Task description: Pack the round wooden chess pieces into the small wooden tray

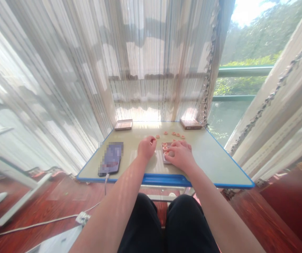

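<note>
My left hand point(147, 147) is just above the table, left of a shallow box. Its fingers are curled in a pinch; what they hold, if anything, is too small to make out. A round wooden game piece point(158, 136) with a reddish mark lies just beyond those fingertips. The shallow box point(167, 162) holds round pieces in a column along its left side. My right hand point(181, 154) rests over the box with fingers spread, hiding its right part. Its thumb touches a piece point(166, 153) in the box.
Several loose pieces point(177, 135) lie beyond the box. At the back are a box lid or tray point(123, 125) on the left and a flat closed box point(191, 123) on the right. A phone point(112, 158) with a charging cable point(105, 181) lies left on the blue-edged table point(216, 165).
</note>
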`<state>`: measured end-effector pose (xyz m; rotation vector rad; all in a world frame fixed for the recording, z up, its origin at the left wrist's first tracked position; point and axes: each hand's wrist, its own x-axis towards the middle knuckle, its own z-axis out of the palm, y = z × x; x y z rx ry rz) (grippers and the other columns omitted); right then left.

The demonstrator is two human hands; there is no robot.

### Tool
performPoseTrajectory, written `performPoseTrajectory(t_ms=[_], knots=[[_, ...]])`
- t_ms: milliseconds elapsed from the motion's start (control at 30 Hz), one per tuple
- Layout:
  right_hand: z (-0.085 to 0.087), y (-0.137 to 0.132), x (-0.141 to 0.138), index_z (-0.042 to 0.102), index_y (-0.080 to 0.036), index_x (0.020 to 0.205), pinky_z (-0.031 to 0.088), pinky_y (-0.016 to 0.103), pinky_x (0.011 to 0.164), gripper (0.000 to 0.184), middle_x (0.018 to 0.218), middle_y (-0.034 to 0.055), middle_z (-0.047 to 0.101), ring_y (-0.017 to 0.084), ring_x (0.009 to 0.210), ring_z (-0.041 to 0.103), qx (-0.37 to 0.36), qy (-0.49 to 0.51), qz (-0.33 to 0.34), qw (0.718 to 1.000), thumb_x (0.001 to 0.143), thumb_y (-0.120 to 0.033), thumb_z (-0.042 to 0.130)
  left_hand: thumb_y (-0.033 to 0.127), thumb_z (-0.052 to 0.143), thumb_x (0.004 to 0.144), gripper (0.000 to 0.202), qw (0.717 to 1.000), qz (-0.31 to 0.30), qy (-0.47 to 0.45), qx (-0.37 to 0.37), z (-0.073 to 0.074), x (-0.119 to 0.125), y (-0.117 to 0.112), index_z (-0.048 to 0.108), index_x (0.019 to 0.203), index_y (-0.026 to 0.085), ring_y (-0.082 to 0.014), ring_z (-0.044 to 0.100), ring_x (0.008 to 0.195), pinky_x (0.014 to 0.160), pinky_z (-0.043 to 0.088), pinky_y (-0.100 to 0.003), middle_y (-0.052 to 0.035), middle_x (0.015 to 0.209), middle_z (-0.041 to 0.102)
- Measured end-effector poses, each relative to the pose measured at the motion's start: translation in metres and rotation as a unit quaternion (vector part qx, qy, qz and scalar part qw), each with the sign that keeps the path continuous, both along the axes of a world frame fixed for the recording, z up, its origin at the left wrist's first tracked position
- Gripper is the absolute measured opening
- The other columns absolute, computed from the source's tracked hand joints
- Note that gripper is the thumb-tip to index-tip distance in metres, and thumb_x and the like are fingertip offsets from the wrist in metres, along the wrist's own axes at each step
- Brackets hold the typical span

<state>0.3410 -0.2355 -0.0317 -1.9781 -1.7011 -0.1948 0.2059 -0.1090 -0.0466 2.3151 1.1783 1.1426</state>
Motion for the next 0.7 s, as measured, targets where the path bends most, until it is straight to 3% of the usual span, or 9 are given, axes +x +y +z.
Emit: performPoseTrajectory(t_ms=[200,533,700], knots=[[0.0043,0.0012,0.0014,0.078,-0.034,0.084,0.031,0.046,0.092,0.019,0.090,0.0045,0.067,0.028,0.099,0.048,-0.017,0.021,0.018,0.999,0.075,-0.043,0.064,0.021,0.051,0.082,0.015,1.000,0.000,0.002,-0.006,-0.0033,0.0030,0.0060,0.065,0.083,0.020,-0.0160,0.060,0.067,0.067,0.042,-0.028,-0.0032,0.080,0.070],[0.0042,0.0018,0.0045,0.078,-0.032,0.086,0.034,0.045,0.091,0.020,0.092,0.0052,0.068,0.029,0.099,0.048,-0.016,0.047,0.020,0.999,0.072,-0.042,0.068,0.021,0.051,0.081,0.016,1.000,0.000,0.010,-0.019,-0.0016,0.0033,0.0066,0.067,0.082,0.021,-0.0161,0.062,0.069,0.069,0.045,-0.028,-0.0035,0.079,0.071],[0.0040,0.0000,0.0070,0.077,-0.031,0.074,0.035,0.043,0.092,0.013,0.090,0.0041,0.068,0.027,0.094,0.049,-0.026,0.074,0.014,0.997,0.070,-0.041,0.069,0.022,0.053,0.079,0.015,0.998,0.003,-0.034,-0.061,-0.0016,0.0028,0.0093,0.067,0.080,0.020,-0.0156,0.061,0.068,0.066,0.044,-0.027,-0.0025,0.075,0.070]])
